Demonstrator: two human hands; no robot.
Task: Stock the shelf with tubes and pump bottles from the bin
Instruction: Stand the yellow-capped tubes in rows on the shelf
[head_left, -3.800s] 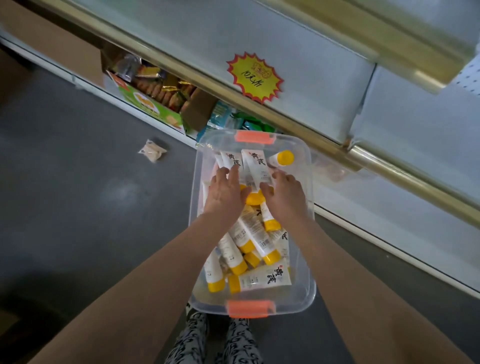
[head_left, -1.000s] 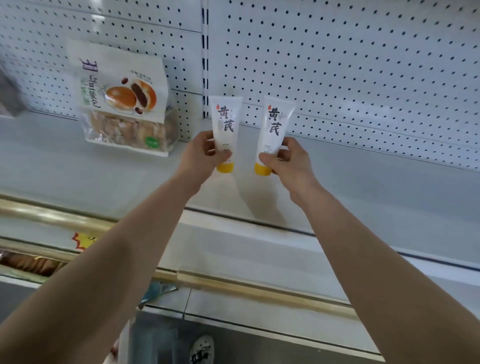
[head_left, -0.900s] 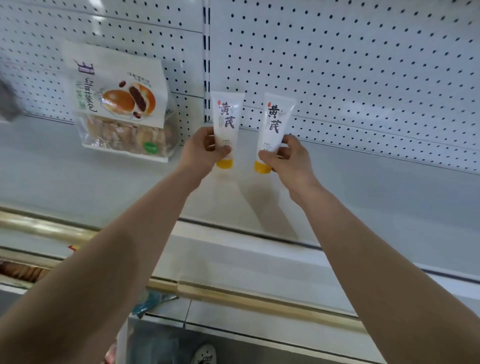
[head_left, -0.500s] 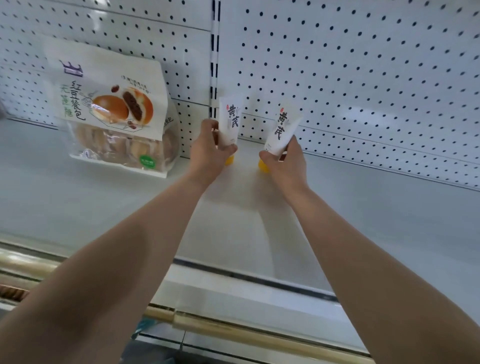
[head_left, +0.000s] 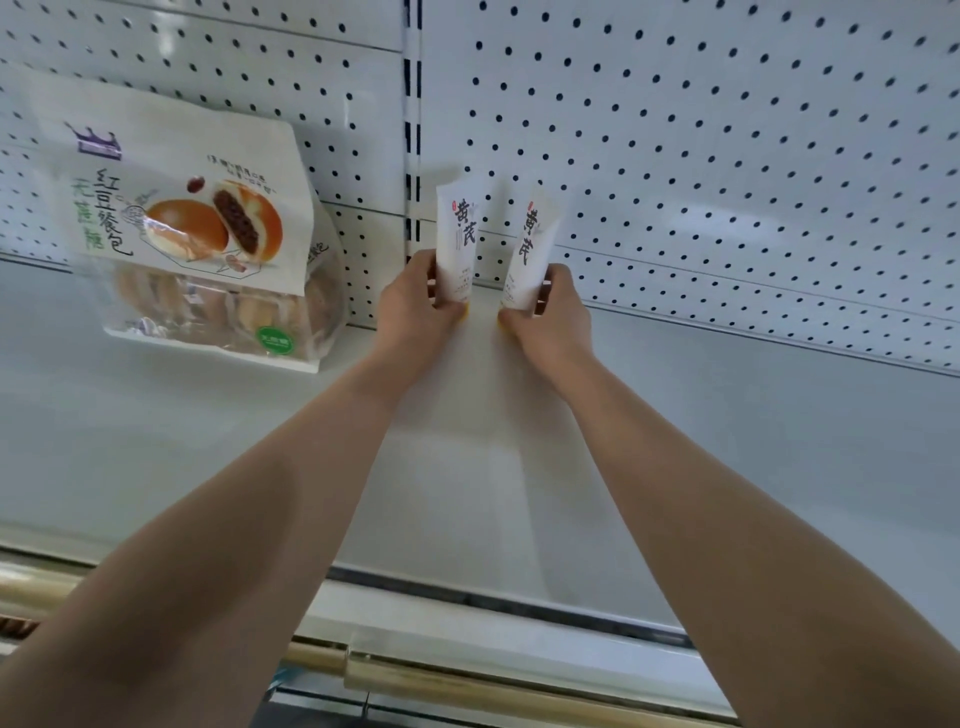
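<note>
Head view: white shelf (head_left: 727, 441), flat metal deck, mostly bare, shadows of both forearms running down the middle. Behind it is a white pegboard back panel (head_left: 727, 156) with a regular hole grid, split by a slotted upright (head_left: 412, 130) just left of centre. A brass-coloured rail (head_left: 467, 675) runs along the bottom edge of frame, below the shelf front lip.

Left hand (head_left: 415, 306): fingers and thumb curled round the lower end of the left tube (head_left: 457, 239). The tube is white with black characters, upright, cap end down, and only a sliver of yellow cap shows under the thumb.

Right hand (head_left: 550, 317): same kind of grip on the right tube (head_left: 530, 249), with its top tilted slightly to the right and yellow cap edge just visible below the fingers.

Both tubes are at the back of the shelf, right by the pegboard, just beside each other with a narrow gap between. Can't tell if the caps are touching the deck.

Bread bag (head_left: 202, 249) stands on the same shelf to the left, leaning against the pegboard, near the left hand but apart from it.
</note>
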